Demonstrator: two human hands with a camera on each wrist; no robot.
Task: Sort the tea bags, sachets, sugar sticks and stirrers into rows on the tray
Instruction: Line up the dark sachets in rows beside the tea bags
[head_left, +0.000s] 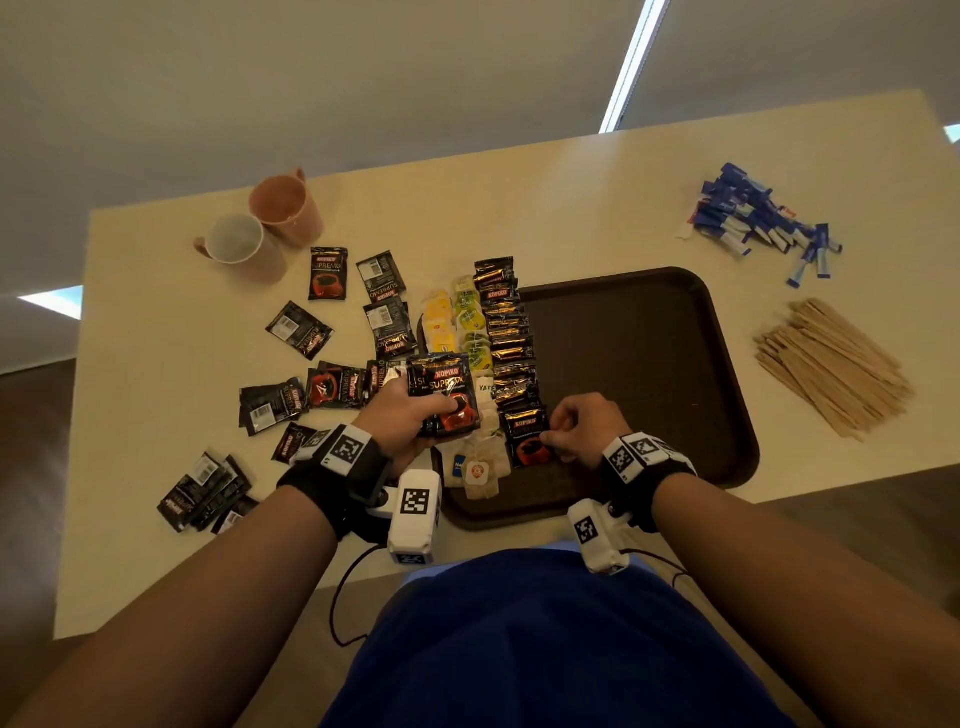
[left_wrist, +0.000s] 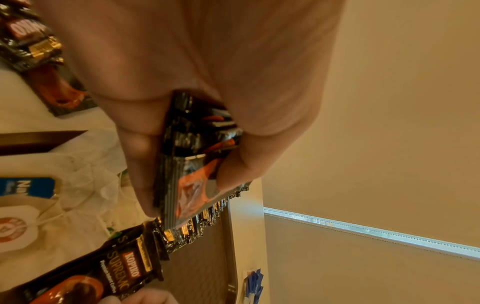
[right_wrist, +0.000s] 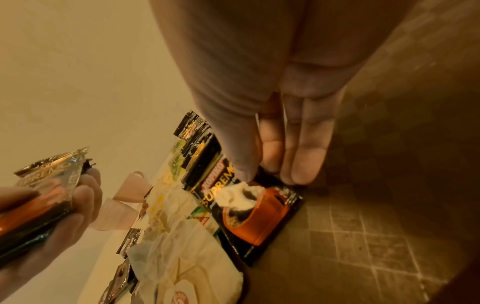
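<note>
The tray is only partly filled, and the coffee row is being built.

Tea bags (head_left: 470, 332) and a row of Kopiko sachets (head_left: 506, 332) are laid on the left of the brown tray (head_left: 649, 364); more sachets (head_left: 301, 330), the sugar sticks (head_left: 758, 223) and the wooden stirrers (head_left: 831, 364) are left on the tabletop (head_left: 519, 208). A stack of sachets (head_left: 444, 395) is gripped in the curled fingers of the left hand (head_left: 405, 415). The nearest sachet (head_left: 527, 436), at the row's near end, is pinched by the right hand (head_left: 582, 428). Its long side is pointed away from the person, like the row.
</note>
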